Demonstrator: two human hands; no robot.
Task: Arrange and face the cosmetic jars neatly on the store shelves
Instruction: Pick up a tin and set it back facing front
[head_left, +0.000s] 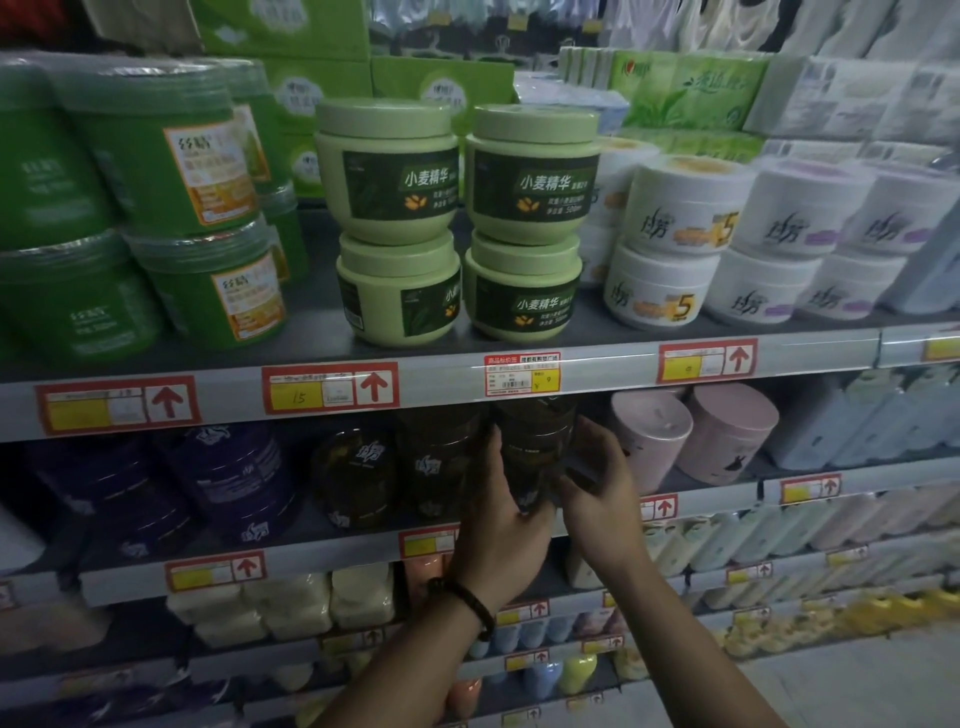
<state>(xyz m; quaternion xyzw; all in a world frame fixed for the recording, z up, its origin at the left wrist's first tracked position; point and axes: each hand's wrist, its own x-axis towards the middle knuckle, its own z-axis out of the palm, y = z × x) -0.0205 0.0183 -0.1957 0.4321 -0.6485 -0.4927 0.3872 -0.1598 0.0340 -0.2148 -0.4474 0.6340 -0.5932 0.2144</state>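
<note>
Two hands grasp the dark brown jars (535, 441) on the second shelf (322, 551), just beneath the price strip (522, 374). The left hand (501, 514) curls round their left flank and the right hand (597, 488) grips the right flank, so the jars sit between both palms. To do this well, I judge, keep them upright, turn the pale logo outward like the neighbouring brown jars (358, 478), and align them with the shelf's front edge.

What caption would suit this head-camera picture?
Left hand and right hand grip stacked dark jars on the shelf below the pale green jars.
</note>
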